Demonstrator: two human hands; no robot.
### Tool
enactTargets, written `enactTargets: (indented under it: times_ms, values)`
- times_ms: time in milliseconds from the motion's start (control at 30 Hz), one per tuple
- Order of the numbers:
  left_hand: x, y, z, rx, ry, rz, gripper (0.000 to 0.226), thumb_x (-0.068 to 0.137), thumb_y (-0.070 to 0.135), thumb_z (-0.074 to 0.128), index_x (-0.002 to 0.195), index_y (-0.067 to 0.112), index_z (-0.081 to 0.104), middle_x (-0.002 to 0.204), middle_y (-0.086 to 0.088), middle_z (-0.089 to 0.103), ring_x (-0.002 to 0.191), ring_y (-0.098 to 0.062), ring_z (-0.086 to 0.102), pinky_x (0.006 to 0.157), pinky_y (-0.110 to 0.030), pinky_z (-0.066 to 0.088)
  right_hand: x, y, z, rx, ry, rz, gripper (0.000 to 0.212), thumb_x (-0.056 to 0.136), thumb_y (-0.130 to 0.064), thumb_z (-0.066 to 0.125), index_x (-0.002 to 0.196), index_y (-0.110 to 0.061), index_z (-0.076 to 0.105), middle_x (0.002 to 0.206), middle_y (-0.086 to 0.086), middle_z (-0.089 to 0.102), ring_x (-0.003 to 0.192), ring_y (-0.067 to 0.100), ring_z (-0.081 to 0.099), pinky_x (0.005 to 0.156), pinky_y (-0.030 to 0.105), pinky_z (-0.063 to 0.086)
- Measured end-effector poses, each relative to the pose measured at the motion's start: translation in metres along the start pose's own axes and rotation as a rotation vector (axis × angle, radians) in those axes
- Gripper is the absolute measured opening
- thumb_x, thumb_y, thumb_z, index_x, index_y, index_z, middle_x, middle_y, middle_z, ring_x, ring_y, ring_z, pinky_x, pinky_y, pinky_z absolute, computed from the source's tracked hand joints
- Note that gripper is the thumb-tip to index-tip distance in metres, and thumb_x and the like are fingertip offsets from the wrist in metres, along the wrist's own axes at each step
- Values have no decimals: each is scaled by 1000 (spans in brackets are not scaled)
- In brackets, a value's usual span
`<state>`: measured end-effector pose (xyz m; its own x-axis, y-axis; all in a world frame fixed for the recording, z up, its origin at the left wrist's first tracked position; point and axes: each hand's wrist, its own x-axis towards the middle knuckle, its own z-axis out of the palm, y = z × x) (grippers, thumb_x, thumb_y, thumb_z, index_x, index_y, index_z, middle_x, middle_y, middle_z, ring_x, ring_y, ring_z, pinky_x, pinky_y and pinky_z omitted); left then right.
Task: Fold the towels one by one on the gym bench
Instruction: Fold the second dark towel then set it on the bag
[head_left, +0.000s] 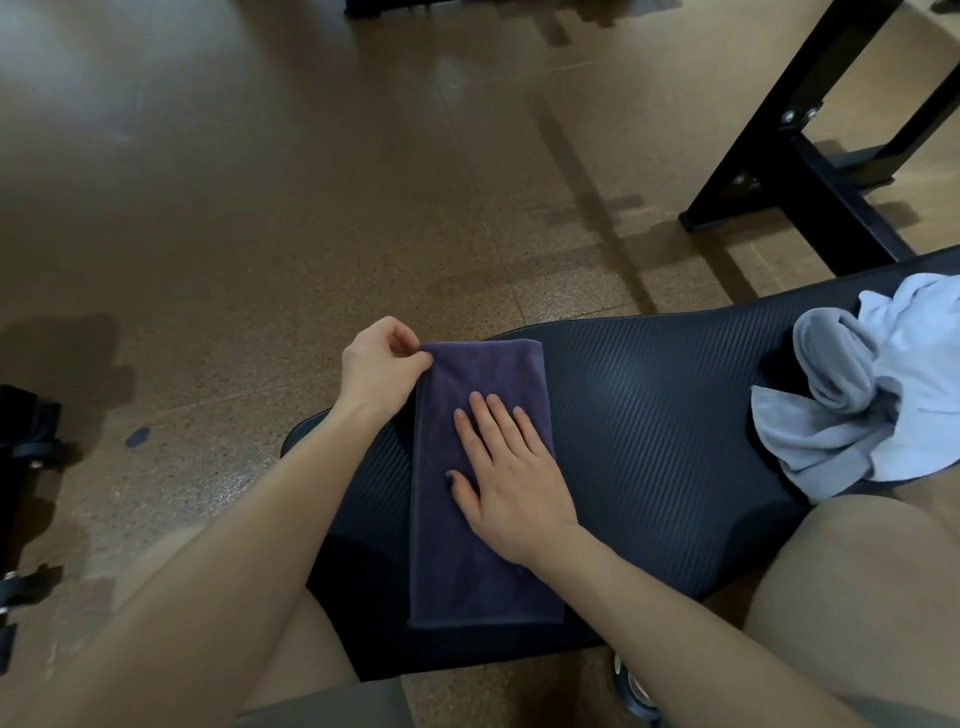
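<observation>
Purple towel lies as a long strip on bench. Right hand flat, fingers straight, pinning cloth vs slip; left hand pinches far corner, prob. for next fold. Unfolded towels heaped at right

Purple towel laid flat on black ribbed gym bench, folded to a long narrow strip, lengthwise twd viewer. Grey towel and pale blue towel heaped unfolded, crumpled together at bench's right end.
</observation>
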<state>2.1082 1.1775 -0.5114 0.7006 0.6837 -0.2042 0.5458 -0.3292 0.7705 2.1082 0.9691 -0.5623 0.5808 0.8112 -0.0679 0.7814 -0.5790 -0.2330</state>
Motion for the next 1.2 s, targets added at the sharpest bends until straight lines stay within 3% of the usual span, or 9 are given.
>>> enactTargets:
  times_ms: [433, 600, 700, 800, 967, 1100, 1200]
  values:
    - [2, 3, 5, 149, -34, -45, 5, 89, 24, 73, 85, 21, 71, 91, 4, 69, 88, -11, 64, 67, -20, 44, -1, -1, -1, -7, -6, 7, 67, 106, -52, 25, 163, -17, 18, 171, 6, 10, 158, 21, 4, 128, 45, 10]
    - [3, 4, 12, 297, -40, 52, 15, 88, 31, 76, 90, 19, 67, 104, 1, 57, 90, -11, 55, 78, -25, 39, -1, -1, 0, 1, -4, 10, 67, 106, -52, 26, 163, -17, 18, 171, 6, 10, 158, 21, 4, 128, 45, 11]
    - [6, 5, 17, 335, -38, 21, 18, 88, 32, 76, 94, 17, 69, 109, -4, 61, 91, -12, 54, 78, -27, 40, -1, -1, 0, 5, -4, 11, 67, 106, -51, 26, 163, -17, 19, 171, 6, 10, 158, 21, 4, 128, 46, 11]
    - [10, 9, 16, 295, -81, -79, 18, 89, 30, 75, 93, 12, 77, 100, -3, 71, 88, -15, 62, 72, -28, 44, -1, -1, 0, -1, -10, 12, 67, 106, -52, 24, 163, -17, 17, 171, 6, 7, 158, 20, 2, 128, 45, 10]
    - [13, 15, 13, 302, -149, -153, 25, 89, 31, 75, 77, 9, 77, 76, -3, 70, 75, -17, 66, 55, -26, 41, -1, 0, -1, 2, -19, 12, 67, 106, -53, 24, 163, -18, 16, 171, 5, 6, 158, 19, 0, 128, 45, 8]
    - [12, 18, 12, 256, -142, -174, 16, 89, 23, 72, 78, 13, 76, 84, -5, 72, 82, -20, 67, 75, -35, 55, -1, 0, -1, 3, -16, 12, 67, 106, -52, 24, 163, -17, 17, 171, 5, 6, 158, 20, 1, 128, 45, 9]
    - [11, 22, 10, 149, -135, -212, 14, 85, 21, 70, 75, 12, 75, 83, -5, 73, 84, -22, 68, 81, -40, 57, -1, 0, -2, 7, -14, 12, 67, 106, -52, 25, 163, -18, 17, 171, 5, 7, 158, 19, 1, 128, 45, 8]
